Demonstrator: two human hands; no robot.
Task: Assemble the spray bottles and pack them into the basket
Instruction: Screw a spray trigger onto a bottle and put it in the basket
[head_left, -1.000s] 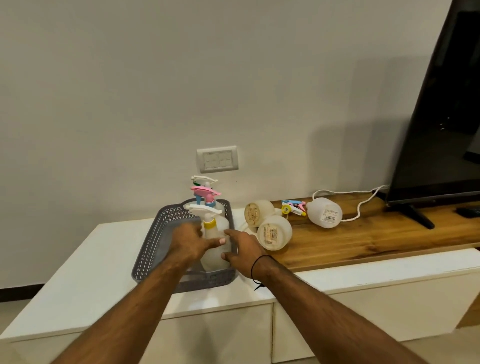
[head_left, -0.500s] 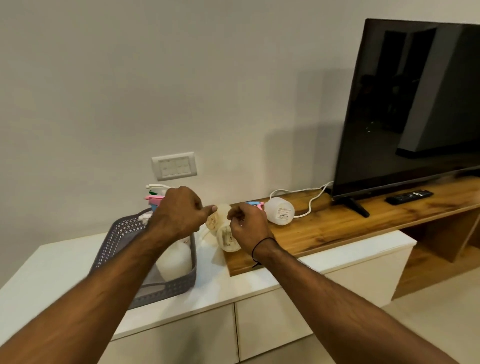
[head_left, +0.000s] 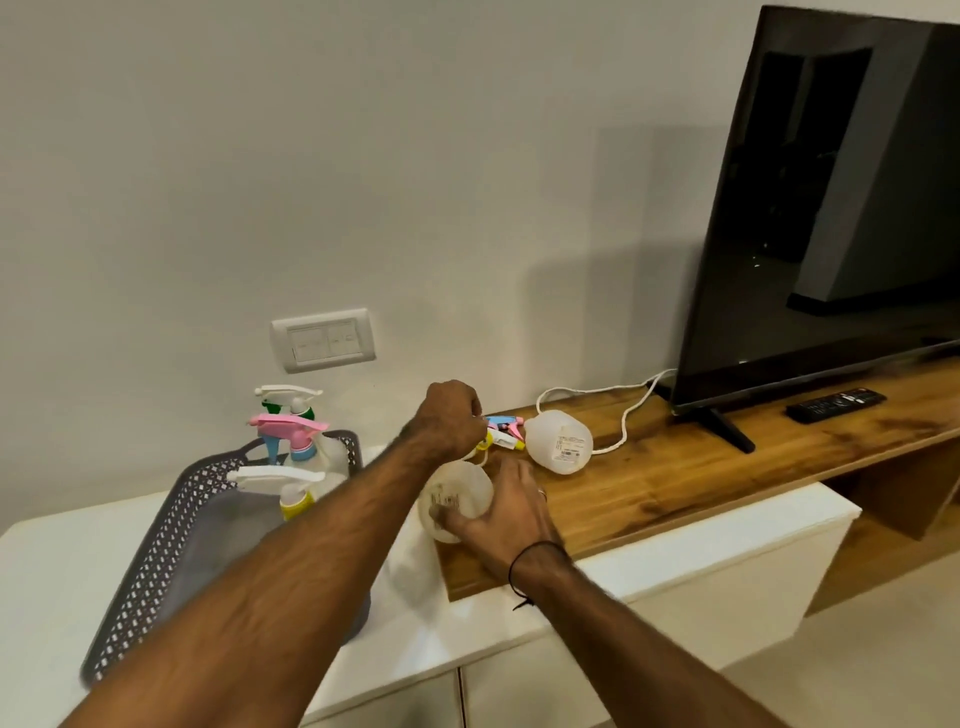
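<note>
right hand (head_left: 511, 512) gripping round translucent plastic bottle (head_left: 457, 500) | left hand (head_left: 451, 418) curling on yellow spray head (head_left: 485, 441) | perforated grey basket (head_left: 171, 540) holding three assembled bottles | wooden counter (head_left: 675, 467)

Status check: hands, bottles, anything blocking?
Right hand grips bottle; left hand pinching yellow spray head. Three assembled in basket. Nothing blocking.

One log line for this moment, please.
right hand: holds bottle | left hand: grips sprayer | basket: three bottles packed

Single head-worn view, forward and down, close over the counter (head_left: 78, 561).
</note>
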